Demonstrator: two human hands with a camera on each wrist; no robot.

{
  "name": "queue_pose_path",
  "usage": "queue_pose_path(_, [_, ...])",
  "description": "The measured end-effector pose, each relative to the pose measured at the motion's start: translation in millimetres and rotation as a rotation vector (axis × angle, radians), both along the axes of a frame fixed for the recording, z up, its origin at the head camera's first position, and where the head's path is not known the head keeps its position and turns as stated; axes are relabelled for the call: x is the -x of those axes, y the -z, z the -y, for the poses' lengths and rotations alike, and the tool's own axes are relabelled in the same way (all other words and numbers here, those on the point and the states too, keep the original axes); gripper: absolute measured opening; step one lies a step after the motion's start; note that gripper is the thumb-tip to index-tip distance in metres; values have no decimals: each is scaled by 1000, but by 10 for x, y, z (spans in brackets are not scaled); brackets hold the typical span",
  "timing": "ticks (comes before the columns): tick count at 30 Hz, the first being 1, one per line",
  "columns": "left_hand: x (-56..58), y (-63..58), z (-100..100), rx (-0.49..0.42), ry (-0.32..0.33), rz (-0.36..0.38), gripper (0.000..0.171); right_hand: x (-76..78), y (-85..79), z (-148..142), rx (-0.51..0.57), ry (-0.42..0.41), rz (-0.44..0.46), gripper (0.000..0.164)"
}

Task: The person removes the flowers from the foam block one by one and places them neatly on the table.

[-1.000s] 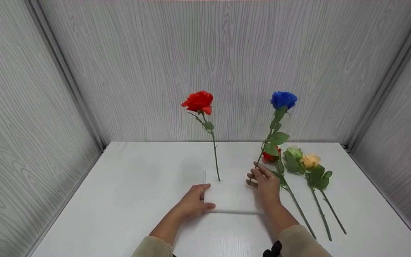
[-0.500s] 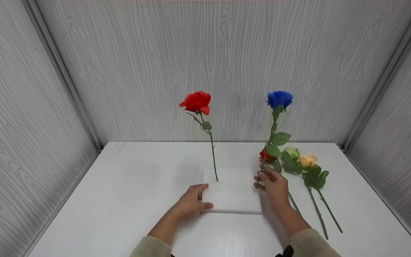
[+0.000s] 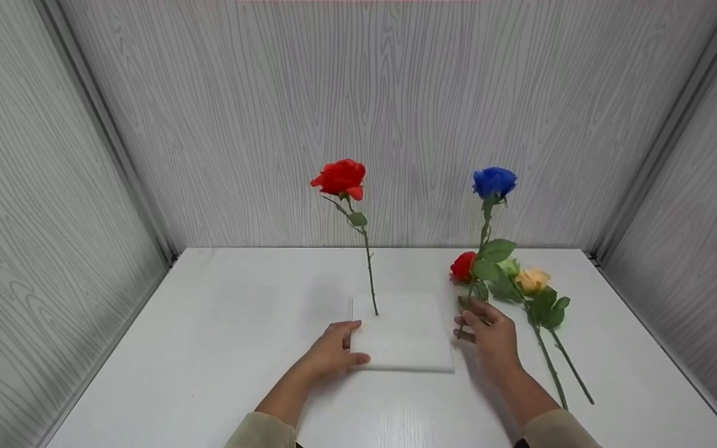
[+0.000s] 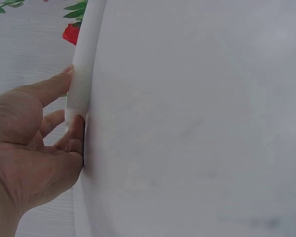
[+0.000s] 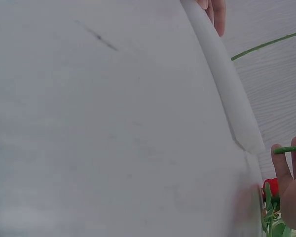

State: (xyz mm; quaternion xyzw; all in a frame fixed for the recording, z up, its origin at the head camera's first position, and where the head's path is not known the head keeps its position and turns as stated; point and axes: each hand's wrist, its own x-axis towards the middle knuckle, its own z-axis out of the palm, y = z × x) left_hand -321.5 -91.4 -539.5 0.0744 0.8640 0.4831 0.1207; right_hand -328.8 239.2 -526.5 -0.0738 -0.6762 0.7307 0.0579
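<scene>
A white slab (image 3: 405, 342) lies on the table with a red rose (image 3: 340, 178) standing upright in it, leaning slightly left. My left hand (image 3: 332, 351) holds the slab at its left edge, thumb near the front corner; the left wrist view shows fingers (image 4: 76, 136) against that edge. To the right of the slab my right hand (image 3: 496, 341) pinches the lower stem of a blue rose (image 3: 495, 182), which is held nearly upright. The stem's cut end (image 5: 281, 150) pokes past the fingertips in the right wrist view, apart from the slab.
Behind the right hand lie another red rose (image 3: 462, 267), a pale green rose (image 3: 510, 267) and a peach rose (image 3: 531, 280), stems toward me. Grey wood-grain panels (image 3: 271, 124) wall the white table (image 3: 221, 348) at the back and sides.
My right hand has moved right and a little toward me with the blue rose, off the slab's right side. The left hand stays at the slab's edge; the view has shifted slightly.
</scene>
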Motion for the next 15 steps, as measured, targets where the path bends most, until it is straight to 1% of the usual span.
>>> queue_pose_path(5, [5, -5, -1, -1, 8, -10, 83, -16, 3, -66, 24, -10, 3, 47])
queue_pose_path(8, [17, 0, -2, 9, 9, -15, 83, -31, 3, -112, 16, -20, 2, 48])
queue_pose_path(15, [8, -1, -3, 19, 13, -20, 83, -103, -2, -259, -47, -71, 6, 45])
